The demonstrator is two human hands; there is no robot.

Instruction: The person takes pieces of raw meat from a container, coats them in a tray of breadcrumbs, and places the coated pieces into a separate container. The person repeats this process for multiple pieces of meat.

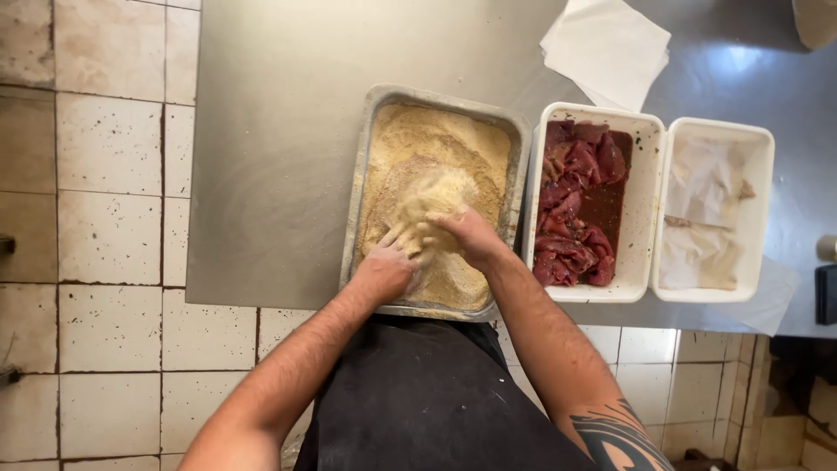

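Both grips, the left hand (384, 272) and the right hand (471, 237), lie side by side in the metal tray (370, 139) of crumbs (436, 139), on a crumbed piece (432, 196). Right of the grips stands a tub of meat (575, 205), touching the tray; further right, an adjoining tub (758, 209) holding paper. Beyond them, napkins (606, 48) lie on the surface (270, 157).

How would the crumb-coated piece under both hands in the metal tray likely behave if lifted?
The coated piece is probably floppy: it looks thin and flat, like the raw meat in the white tub. It would likely shed crumbs, since loose crumbs fill the tray. The left hand and right hand press on it.
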